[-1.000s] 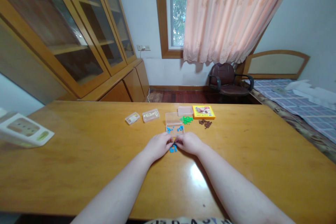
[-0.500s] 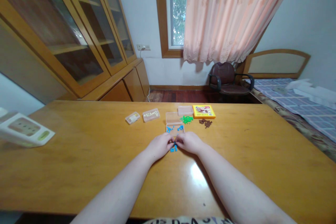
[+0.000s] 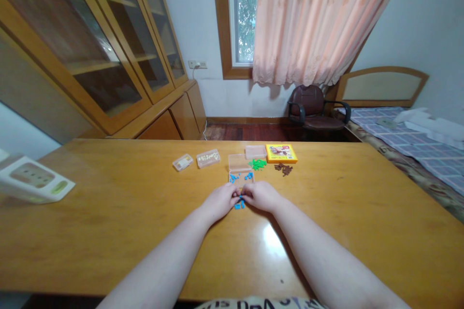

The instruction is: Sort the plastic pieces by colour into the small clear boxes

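My left hand (image 3: 224, 199) and my right hand (image 3: 261, 196) meet over the table, their fingertips pinched around a small blue building brick (image 3: 240, 197). Just below the fingers, a few more blue bricks (image 3: 238, 206) lie on the wood. Right behind my hands stands an open clear plastic case (image 3: 239, 162) with several small blue bricks (image 3: 248, 176) inside, its lid tipped back. My fingers partly hide its near edge and most of the held brick.
A green brick pile (image 3: 258, 164) and a brown brick pile (image 3: 283, 169) lie beyond my right hand, near a yellow box (image 3: 282, 153) and a clear tray (image 3: 255, 151). Two clear cases (image 3: 208, 158) with pale pieces sit at back left. A white device (image 3: 34, 179) stands far left.
Both hands stay in nearly the same place, with the fingertips shifting slightly around the blue brick. Everything else on the table is unmoved.
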{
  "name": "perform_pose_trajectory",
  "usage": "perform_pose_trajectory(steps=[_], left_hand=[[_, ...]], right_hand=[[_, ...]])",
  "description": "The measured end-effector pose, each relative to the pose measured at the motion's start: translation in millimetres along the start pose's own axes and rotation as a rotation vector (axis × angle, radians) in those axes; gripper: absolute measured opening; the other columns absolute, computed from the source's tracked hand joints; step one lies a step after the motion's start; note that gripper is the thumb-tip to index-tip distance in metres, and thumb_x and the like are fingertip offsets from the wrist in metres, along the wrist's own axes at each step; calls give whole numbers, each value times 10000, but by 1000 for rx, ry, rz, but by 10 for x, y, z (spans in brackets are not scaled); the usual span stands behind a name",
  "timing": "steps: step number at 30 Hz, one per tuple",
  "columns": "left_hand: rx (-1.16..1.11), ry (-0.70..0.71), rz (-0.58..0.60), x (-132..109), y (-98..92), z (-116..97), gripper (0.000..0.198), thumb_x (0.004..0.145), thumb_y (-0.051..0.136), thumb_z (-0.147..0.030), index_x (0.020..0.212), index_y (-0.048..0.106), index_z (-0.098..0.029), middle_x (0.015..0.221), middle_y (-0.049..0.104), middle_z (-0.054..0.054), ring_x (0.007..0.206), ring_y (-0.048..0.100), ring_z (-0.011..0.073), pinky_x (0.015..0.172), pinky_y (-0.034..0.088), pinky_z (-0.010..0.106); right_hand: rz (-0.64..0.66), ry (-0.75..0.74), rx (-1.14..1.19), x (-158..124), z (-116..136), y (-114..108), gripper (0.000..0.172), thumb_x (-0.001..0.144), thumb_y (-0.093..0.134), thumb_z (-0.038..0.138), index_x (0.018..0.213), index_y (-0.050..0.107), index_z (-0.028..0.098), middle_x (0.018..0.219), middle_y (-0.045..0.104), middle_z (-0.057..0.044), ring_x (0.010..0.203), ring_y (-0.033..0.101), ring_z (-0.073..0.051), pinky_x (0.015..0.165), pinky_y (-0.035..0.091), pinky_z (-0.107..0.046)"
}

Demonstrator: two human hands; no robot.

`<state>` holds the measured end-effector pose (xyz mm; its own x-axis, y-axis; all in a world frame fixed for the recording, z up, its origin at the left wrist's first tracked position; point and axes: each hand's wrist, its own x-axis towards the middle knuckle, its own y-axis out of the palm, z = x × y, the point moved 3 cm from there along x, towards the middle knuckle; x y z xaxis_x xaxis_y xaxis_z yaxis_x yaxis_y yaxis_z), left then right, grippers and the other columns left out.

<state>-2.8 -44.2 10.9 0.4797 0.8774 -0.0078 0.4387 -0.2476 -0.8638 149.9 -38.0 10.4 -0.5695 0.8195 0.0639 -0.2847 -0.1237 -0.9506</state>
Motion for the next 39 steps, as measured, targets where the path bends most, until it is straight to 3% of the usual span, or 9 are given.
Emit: perform_pose_trajectory(steps=[7,15,25,29,39], left_hand=[[4,-17,3,-1,4,13,97,812,549,-268,834,592,-184,858,607,37,786,572,163,715,443,263],[37,-34,12,-15,-25,-22,91,818,521,-252,836,582,-188,866,611,39,786,578,166,709,436,265],[66,-30,11,-39,-55,-58,82,811,530,-238,862,573,-191,890,613,40,805,581,175,721,438,271],[76,-24,9,-52,-68,-65,81,809,537,-232,870,580,-200,891,615,32,808,584,170,725,438,266],[190,-47,48,-48,-101,-79,111,836,494,-231,805,594,-197,852,617,39,778,585,173,679,420,262]], right_hand=[[36,-26,-6,-1,11,-13,257,869,478,364,976,687,258,854,716,-43,752,639,-165,633,377,-233],[32,-47,-17,0,41,-27,246,859,473,312,907,706,248,851,723,-35,746,643,-163,633,385,-230],[-8,34,-20,-11,5,-74,221,849,485,291,876,695,225,818,717,-45,738,645,-159,634,387,-226],[-27,65,-10,-32,-54,-105,231,839,494,294,961,685,247,878,722,-42,782,654,-165,686,407,-232],[48,31,-133,-24,-33,-109,264,849,473,324,925,716,255,842,726,-66,749,660,-194,668,422,-249]])
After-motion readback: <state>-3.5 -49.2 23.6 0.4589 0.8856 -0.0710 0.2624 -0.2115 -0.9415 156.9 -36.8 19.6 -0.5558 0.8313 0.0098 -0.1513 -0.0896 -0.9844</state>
